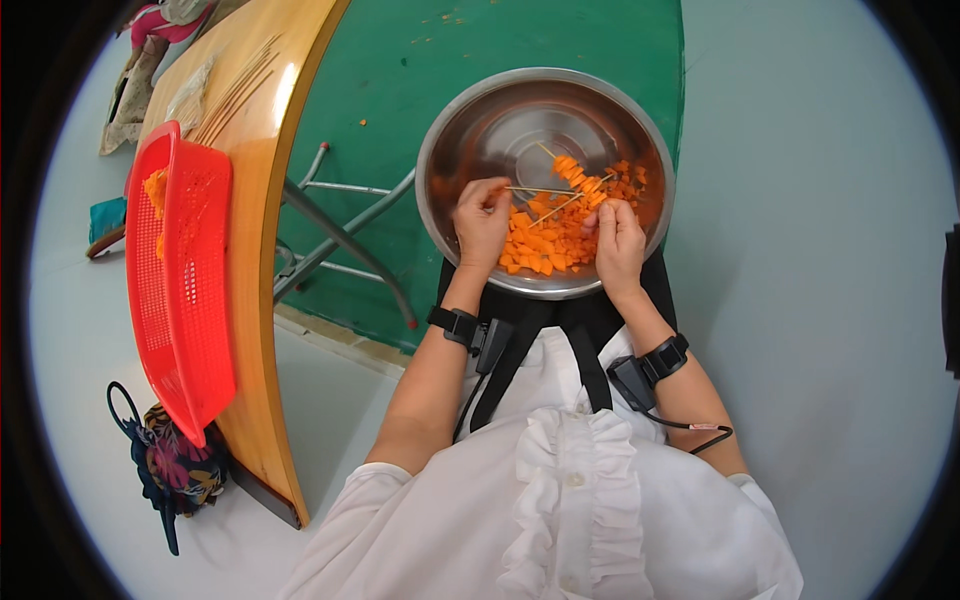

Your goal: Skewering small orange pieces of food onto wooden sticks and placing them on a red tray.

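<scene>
A wide steel bowl (545, 78) rests on my lap, its near and right parts filled with orange carrot pieces (545, 245). My left hand (482, 222) pinches the end of a thin wooden skewer (535, 189) at the bowl's left side, and the stick points right. Over the right side, my right hand (620, 245) has its fingers pinched together on what looks like a carrot piece (597, 198), partly hidden by the fingertips. Between the hands, a skewer threaded with carrot pieces (568, 168) lies on the heap, with another stick (555, 210) crossing it.
On my left stands a wooden table (262, 215) with a red plastic basket (205, 300) and several loose sticks (240, 88). Folding metal legs (350, 245) stand on the green mat (380, 110). A flowered bag (180, 460) is beside the table; another person (170, 25) is at the far left.
</scene>
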Demonstrator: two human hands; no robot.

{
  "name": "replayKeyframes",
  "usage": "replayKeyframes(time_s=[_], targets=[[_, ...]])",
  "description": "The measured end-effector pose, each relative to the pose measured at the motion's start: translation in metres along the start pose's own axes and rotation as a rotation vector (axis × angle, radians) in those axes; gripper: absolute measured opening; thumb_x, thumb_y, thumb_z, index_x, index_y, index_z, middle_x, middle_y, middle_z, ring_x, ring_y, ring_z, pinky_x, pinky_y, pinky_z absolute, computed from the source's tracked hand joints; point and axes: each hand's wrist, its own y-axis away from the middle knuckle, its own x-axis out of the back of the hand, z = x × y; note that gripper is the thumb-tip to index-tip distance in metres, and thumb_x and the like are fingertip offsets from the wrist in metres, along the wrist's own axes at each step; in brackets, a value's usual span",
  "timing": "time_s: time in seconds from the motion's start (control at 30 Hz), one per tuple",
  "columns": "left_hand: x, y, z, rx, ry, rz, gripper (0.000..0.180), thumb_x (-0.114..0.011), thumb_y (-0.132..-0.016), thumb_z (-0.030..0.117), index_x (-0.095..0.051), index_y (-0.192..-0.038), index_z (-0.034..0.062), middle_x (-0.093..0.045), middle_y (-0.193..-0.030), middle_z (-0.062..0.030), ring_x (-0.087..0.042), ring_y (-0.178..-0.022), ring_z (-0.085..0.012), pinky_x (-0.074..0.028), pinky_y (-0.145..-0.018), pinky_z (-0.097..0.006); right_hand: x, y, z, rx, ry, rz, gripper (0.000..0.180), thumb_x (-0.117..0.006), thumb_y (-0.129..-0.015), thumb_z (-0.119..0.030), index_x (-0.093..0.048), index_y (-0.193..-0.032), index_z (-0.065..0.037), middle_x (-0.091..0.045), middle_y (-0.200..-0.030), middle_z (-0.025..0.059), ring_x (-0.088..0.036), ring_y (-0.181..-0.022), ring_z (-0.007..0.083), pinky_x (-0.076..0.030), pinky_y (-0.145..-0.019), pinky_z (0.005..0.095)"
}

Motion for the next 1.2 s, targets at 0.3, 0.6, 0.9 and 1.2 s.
replayKeyframes(time_s=[0.3, 0.6, 0.9, 1.2], targets=[[-0.005, 0.013, 0.013, -0.541, -0.691, -0.793, 0.017, -0.072, -0.059, 0.023, -0.068, -0.071, 0.0118, -0.054, -0.076, -0.0032, -0.046, -0.08, -0.0215, -0.032, -0.071, -0.034, 0.002, 0.0, 0.006, -0.014, -0.024, -0.03, 0.02, -0.044, -0.091, -0.015, -0.053, -0.081, 0.0, -0.058, -0.064, 0.0072, -0.058, -0.058, 0.0165, -0.046, -0.055, 0.0289], [-0.009, 0.017, 0.021, -0.541, -0.781, -0.972, 0.024, -0.072, -0.059, 0.028, -0.066, -0.075, 0.0111, -0.057, -0.08, -0.0022, -0.046, -0.082, -0.0217, -0.031, -0.073, -0.035, 0.001, 0.0, 0.006, 0.003, -0.027, -0.054, 0.021, -0.045, -0.091, -0.016, -0.053, -0.081, 0.0, -0.058, -0.062, 0.0079, -0.058, -0.057, 0.0173, -0.046, -0.054, 0.0296], [-0.011, 0.016, 0.013, -0.624, -0.716, -0.918, 0.015, -0.063, -0.063, 0.014, -0.067, -0.077, 0.0098, -0.059, -0.069, -0.0017, -0.047, -0.075, -0.0194, -0.031, -0.074, -0.033, 0.0, 0.001, 0.005, 0.013, -0.004, -0.061, 0.02, -0.045, -0.091, -0.016, -0.053, -0.08, 0.0, -0.058, -0.061, 0.0086, -0.058, -0.056, 0.0182, -0.046, -0.053, 0.0299], [-0.012, 0.016, 0.015, -0.567, -0.655, -0.813, 0.015, -0.059, -0.065, 0.006, -0.067, -0.078, 0.0057, -0.062, -0.071, -0.0085, -0.05, -0.075, -0.0218, -0.035, -0.073, -0.034, 0.002, -0.001, 0.0, 0.013, 0.007, -0.082, 0.02, -0.045, -0.09, -0.015, -0.052, -0.079, 0.0, -0.057, -0.061, 0.0088, -0.058, -0.056, 0.0192, -0.045, -0.053, 0.0306]])
